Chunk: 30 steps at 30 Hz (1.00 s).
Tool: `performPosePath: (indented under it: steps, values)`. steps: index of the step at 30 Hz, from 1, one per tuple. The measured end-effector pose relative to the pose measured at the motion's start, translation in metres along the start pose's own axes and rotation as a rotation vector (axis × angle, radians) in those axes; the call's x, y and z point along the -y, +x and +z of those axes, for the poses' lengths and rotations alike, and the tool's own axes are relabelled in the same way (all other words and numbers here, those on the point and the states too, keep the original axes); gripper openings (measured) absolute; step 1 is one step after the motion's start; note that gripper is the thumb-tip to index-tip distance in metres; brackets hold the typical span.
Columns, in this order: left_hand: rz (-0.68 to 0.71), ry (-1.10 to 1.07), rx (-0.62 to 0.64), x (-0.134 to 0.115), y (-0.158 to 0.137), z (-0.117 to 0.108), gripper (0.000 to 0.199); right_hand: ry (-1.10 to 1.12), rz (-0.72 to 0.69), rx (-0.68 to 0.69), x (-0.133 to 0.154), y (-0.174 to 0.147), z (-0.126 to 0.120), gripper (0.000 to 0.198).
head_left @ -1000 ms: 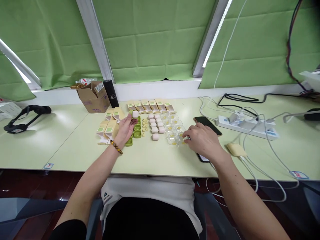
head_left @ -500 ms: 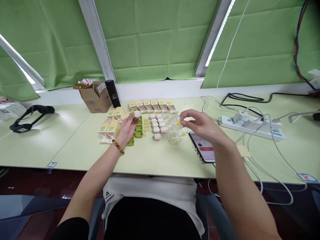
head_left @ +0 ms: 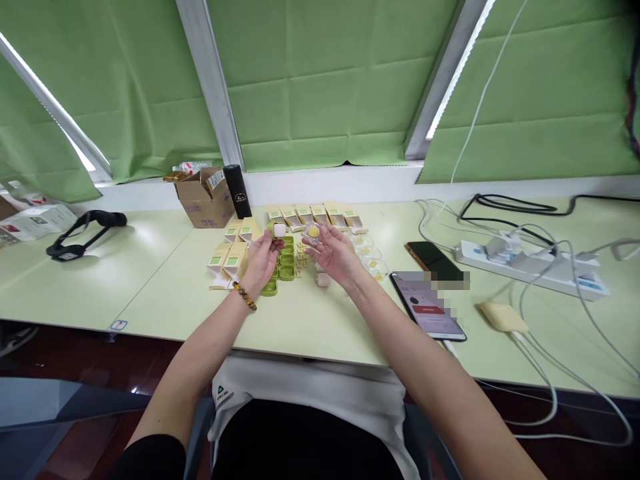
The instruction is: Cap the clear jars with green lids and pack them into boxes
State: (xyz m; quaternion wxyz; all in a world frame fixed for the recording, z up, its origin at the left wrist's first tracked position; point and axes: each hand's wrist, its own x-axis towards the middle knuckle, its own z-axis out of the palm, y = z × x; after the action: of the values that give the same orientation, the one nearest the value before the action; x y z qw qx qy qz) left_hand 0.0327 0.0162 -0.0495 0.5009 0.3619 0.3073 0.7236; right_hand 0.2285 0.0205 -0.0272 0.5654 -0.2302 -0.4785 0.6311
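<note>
My left hand [head_left: 259, 263] is closed around a small green case [head_left: 271, 227], which has a pale pink block [head_left: 279, 231] seated in it. Close to its right, my right hand [head_left: 338, 255] pinches a clear plastic cover [head_left: 313, 231] with a yellow spot; the cover and case are apart. Several green cases [head_left: 287, 272] stand in rows beneath my left hand. Small yellow pieces [head_left: 300, 256] lie between my hands. Another pale pink block [head_left: 323, 280] shows below my right hand, which hides others. More clear covers [head_left: 372, 253] lie beyond my right wrist.
Folded cream cartons [head_left: 233, 262] stand at left and along the back. Behind them are a cardboard box [head_left: 204, 203] and black cylinder [head_left: 237, 191]. At right lie a phone [head_left: 425, 310], a dark phone [head_left: 434, 259], a power strip [head_left: 535, 267] and loose cables.
My right hand has moved left from the clear covers, bringing one cover toward the case in my left hand. The view has shifted slightly, so a second phone now shows.
</note>
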Motion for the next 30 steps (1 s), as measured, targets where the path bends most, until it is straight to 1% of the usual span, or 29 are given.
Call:
performPosePath:
  steps: [2, 4, 6, 8, 11, 13, 15, 17, 20, 22, 25, 28, 30]
  values:
    - [0.009, 0.002, 0.003, 0.0, 0.0, -0.001, 0.035, 0.04, 0.008, -0.043, -0.01, -0.001, 0.001, 0.059]
    - [0.024, 0.007, 0.008, 0.0, 0.0, -0.002, 0.034, 0.008, -0.047, -0.063, -0.017, -0.005, 0.002, 0.061]
    - [0.043, 0.007, 0.014, 0.0, 0.0, -0.003, 0.033, -0.125, -0.168, -0.077, -0.022, -0.01, 0.005, 0.062]
    - [0.066, -0.006, 0.019, -0.001, 0.0, -0.004, 0.033, -0.343, -0.326, -0.07, -0.025, -0.015, 0.006, 0.064]
    - [0.1, -0.025, 0.037, -0.002, 0.0, -0.006, 0.033, -0.697, -0.59, 0.007, -0.029, -0.021, 0.005, 0.061]
    - [0.119, -0.041, 0.061, -0.002, 0.0, -0.006, 0.034, -0.868, -0.754, 0.082, -0.031, -0.022, 0.002, 0.055]
    - [0.133, -0.06, 0.08, -0.003, -0.001, -0.005, 0.036, -0.962, -0.854, 0.15, -0.033, -0.022, 0.0, 0.054]
    - [0.147, -0.067, 0.091, -0.003, -0.003, -0.004, 0.037, -0.997, -0.886, 0.189, -0.034, -0.022, -0.002, 0.056]
    - [0.182, -0.03, 0.104, -0.005, -0.005, -0.002, 0.037, -0.952, -0.864, 0.186, -0.035, -0.023, -0.001, 0.058]
    - [0.206, 0.017, 0.111, -0.007, -0.007, -0.001, 0.037, -0.84, -0.804, 0.159, -0.035, -0.024, 0.002, 0.059]
    - [0.228, 0.085, 0.113, -0.011, -0.01, 0.001, 0.04, -0.59, -0.603, 0.07, -0.036, -0.023, 0.007, 0.062]
    - [0.242, 0.134, 0.124, -0.013, -0.012, 0.002, 0.041, -0.365, -0.365, -0.007, -0.036, -0.019, 0.01, 0.055]
    - [0.249, 0.167, 0.142, -0.012, -0.013, 0.002, 0.042, -0.279, -0.263, -0.034, -0.037, -0.016, 0.01, 0.051]
